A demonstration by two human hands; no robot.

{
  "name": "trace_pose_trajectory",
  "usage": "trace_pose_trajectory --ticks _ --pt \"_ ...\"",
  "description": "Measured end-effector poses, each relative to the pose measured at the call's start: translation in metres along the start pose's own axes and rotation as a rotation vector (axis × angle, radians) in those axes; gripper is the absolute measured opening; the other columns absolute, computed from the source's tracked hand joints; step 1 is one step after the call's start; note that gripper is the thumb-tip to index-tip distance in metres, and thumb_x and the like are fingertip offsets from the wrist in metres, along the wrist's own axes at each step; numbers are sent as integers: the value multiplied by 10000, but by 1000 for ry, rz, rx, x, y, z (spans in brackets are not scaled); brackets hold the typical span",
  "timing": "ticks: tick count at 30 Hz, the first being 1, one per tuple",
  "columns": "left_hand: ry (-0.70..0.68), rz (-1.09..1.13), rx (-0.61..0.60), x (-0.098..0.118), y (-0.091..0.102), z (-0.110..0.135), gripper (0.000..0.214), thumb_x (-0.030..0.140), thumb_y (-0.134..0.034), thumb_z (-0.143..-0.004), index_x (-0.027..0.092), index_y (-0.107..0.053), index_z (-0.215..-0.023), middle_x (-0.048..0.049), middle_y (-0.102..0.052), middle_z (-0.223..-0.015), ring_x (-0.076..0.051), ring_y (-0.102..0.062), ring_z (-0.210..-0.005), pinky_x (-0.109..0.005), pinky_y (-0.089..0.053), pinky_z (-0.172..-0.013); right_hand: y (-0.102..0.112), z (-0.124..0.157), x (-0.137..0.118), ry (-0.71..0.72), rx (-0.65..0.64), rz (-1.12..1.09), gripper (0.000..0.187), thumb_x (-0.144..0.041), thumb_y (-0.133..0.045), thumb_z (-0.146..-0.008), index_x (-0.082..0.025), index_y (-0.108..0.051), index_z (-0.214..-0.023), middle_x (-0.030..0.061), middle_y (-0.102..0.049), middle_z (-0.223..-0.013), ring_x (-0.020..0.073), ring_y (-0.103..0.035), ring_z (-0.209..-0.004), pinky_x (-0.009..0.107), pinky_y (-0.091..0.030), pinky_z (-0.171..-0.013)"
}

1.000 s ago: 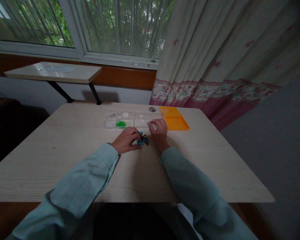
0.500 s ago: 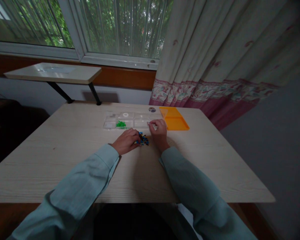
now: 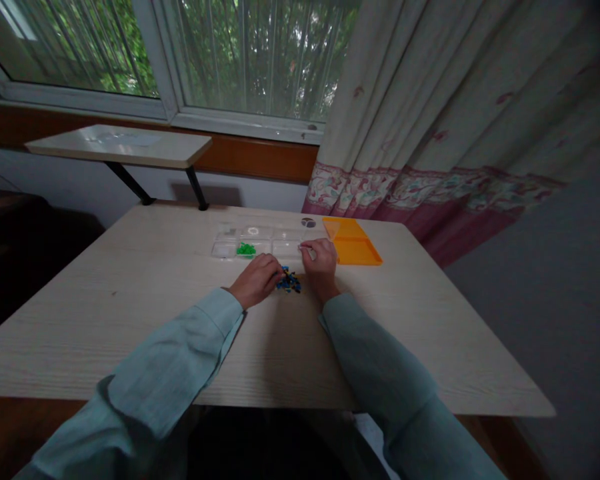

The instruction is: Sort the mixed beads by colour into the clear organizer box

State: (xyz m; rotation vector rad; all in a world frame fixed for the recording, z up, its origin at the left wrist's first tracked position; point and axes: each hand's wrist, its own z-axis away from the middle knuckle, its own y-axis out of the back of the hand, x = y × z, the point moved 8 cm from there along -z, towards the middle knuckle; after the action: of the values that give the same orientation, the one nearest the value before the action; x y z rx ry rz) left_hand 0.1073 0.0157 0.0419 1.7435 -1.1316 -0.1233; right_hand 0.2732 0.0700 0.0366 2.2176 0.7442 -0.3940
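Note:
A small heap of blue, black and yellow plastic pieces point(image 3: 290, 282) lies on the table between my hands. My left hand point(image 3: 257, 279) is at the heap's left edge, its fingers drawn together; whatever its fingertips hold is hidden. My right hand point(image 3: 322, 268) is over the right end of a clear compartment tray point(image 3: 223, 254), pinching a small pale piece point(image 3: 301, 247) between thumb and forefinger. Bright green pieces point(image 3: 246, 250) sit in one front compartment of the tray, left of my right hand.
An open orange case point(image 3: 357, 252) lies right of the tray. A dark round mark or disc point(image 3: 308, 223) is behind the tray. At the back left, a raised shelf point(image 3: 130, 148) stands on black legs. A curtain point(image 3: 405, 133) hangs behind the table point(image 3: 145, 320).
The fingers of my left hand have drawn together and shifted slightly left off the heap, uncovering more of it. My right hand keeps its pinch over the tray. The view has shifted slightly.

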Motion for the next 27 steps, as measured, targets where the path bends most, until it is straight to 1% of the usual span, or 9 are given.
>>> trace_pose_trajectory --ticks 3,6,9,12,16,19,22,25,27 --pt "209 127 152 -22 15 3 225 323 -425 -951 171 -578 -885 -72 -621 -865 -187 -567 -839 -322 -456 -781 -2 0 1 -7 -2 25 149 -309 -606 -847 -221 -722 -875 44 -602 -868 202 -505 -888 351 -367 -851" --pt "414 335 258 -42 20 10 219 372 -435 -946 190 -550 -906 -37 -670 -795 -156 -612 -694 -286 -482 -678 -5 0 1 -9 -24 60 140 -324 -625 -845 -235 -733 -856 40 -604 -861 206 -485 -898 360 -347 -846" --pt "512 551 310 -52 17 14 205 391 -496 -913 191 -541 -900 -34 -709 -787 -141 -641 -623 -259 -500 -603 -9 0 -2 10 -51 95 132 -318 -636 -841 -241 -739 -815 43 -613 -854 208 -463 -889 370 -332 -835" --pt "573 666 327 -59 10 16 200 381 -577 -858 181 -564 -848 -37 -713 -746 -141 -656 -612 -253 -517 -585 -9 1 -5 52 -44 96 144 -316 -628 -845 -244 -741 -793 47 -618 -848 207 -456 -874 375 -334 -830" --pt "624 832 348 -66 0 17 261 417 -643 -795 169 -574 -835 -34 -707 -720 -150 -672 -623 -271 -544 -602 -6 1 -8 59 -44 49 175 -314 -582 -877 -240 -739 -853 46 -622 -852 204 -477 -872 365 -354 -824" --pt "627 874 362 -67 -1 17 296 429 -665 -770 166 -560 -857 -24 -696 -705 -147 -672 -623 -263 -542 -594 -2 4 -21 90 -75 -45 191 -316 -563 -896 -232 -732 -875 46 -628 -855 197 -509 -867 354 -376 -821" --pt "599 878 369 -62 3 16 308 414 -661 -783 179 -518 -921 7 -671 -668 -128 -650 -584 -235 -515 -560 -1 11 -44 197 -164 -118 214 -340 -539 -917 -244 -729 -936 44 -647 -864 188 -533 -870 350 -386 -829" --pt "548 871 369 -56 7 15 335 408 -653 -799 199 -463 -978 44 -633 -639 -100 -606 -530 -210 -483 -538 -8 20 -65 296 -288 -103 253 -376 -538 -917 -271 -702 -1079 45 -662 -911 195 -533 -912 351 -380 -828" --pt "516 861 352 -53 7 13 343 417 -644 -808 205 -447 -994 58 -608 -629 -90 -582 -516 -204 -473 -533 -12 24 -73 324 -323 -86 291 -399 -542 -912 -276 -680 -1137 47 -662 -932 203 -527 -932 351 -377 -826"
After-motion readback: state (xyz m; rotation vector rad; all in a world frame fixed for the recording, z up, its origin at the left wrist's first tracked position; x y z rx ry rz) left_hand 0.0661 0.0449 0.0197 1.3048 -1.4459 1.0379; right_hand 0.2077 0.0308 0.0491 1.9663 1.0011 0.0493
